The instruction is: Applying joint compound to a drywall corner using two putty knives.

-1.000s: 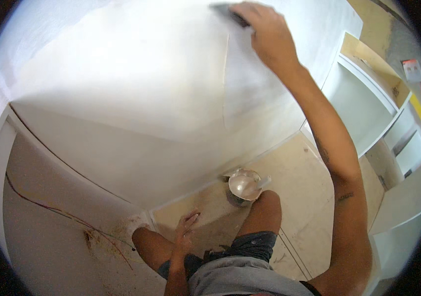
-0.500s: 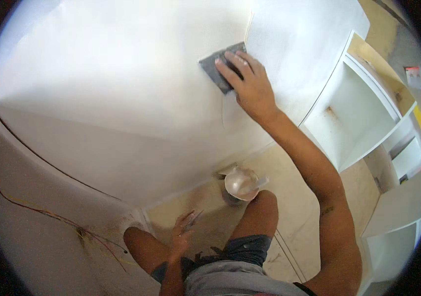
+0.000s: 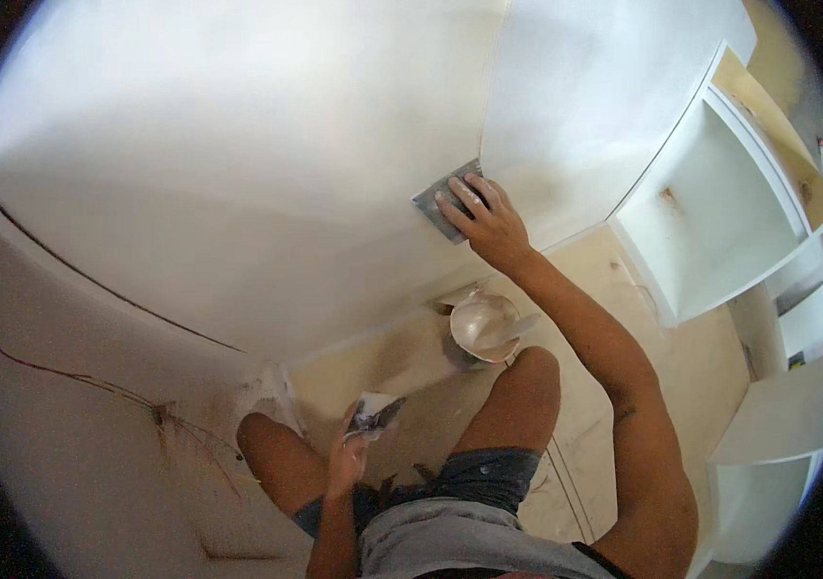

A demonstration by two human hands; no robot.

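My right hand [image 3: 496, 230] is closed on a dark grey, flat putty scraper [image 3: 431, 206], its fingers spread over the back. The blade lies against the white wall [image 3: 237, 183], right beside the inside corner. Down between my knees, my left hand [image 3: 346, 463] grips a second small scraper [image 3: 373, 415], dark and smeared with white putty. Its fingers are partly hidden behind the blade. On the floor near my right knee stands a pale round bucket [image 3: 467, 323] with whitish residue inside. A light, flat-ended stirrer [image 3: 516, 334] leans over its rim.
White open cabinets [image 3: 720, 212] line the right side, with another box unit [image 3: 768, 502] lower down. Loose wires [image 3: 112, 388] hang from the wall at left. A dark gap [image 3: 102, 273] runs along the wall's lower left edge. Beige floor [image 3: 585, 289] shows around the bucket.
My right hand has slid the scraper down the wall along the corner. My left hand has turned, so its scraper's smeared face now shows. The whole view has shifted slightly.
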